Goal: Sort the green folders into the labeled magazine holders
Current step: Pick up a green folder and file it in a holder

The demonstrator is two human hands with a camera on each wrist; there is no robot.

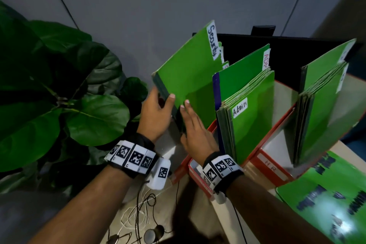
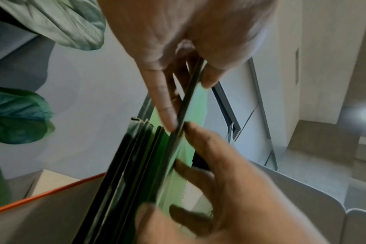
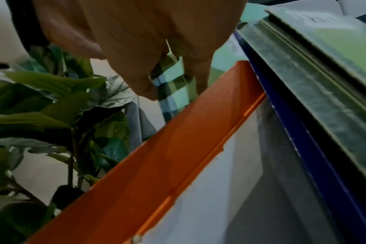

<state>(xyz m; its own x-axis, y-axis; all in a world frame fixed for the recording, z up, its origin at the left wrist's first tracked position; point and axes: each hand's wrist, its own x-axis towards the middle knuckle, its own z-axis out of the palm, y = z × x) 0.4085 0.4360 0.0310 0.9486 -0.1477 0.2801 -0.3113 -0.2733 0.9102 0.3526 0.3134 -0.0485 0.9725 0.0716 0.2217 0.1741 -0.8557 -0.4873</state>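
Note:
A green folder tagged "Security" (image 1: 188, 73) stands tilted in the leftmost orange magazine holder (image 1: 177, 172), in front of other folders. My left hand (image 1: 158, 111) pinches its dark spine, thumb on the front face and fingers behind. In the left wrist view the left hand (image 2: 178, 41) clamps the spine of the folder (image 2: 188, 99). My right hand (image 1: 193, 125) lies with straight fingers against the folder's lower face; the left wrist view shows the right hand (image 2: 219, 181) touching that face. The holder's base is hidden by both hands.
The middle holder (image 1: 198, 178) has a stack of "Admin" folders (image 1: 249, 117) behind a blue divider (image 3: 293, 132). A third holder marked "HR" (image 1: 271, 166) also holds folders (image 1: 324, 105). Another green folder (image 1: 326, 194) lies at lower right. A leafy plant (image 1: 59, 95) crowds the left; cables (image 1: 142, 214) lie below.

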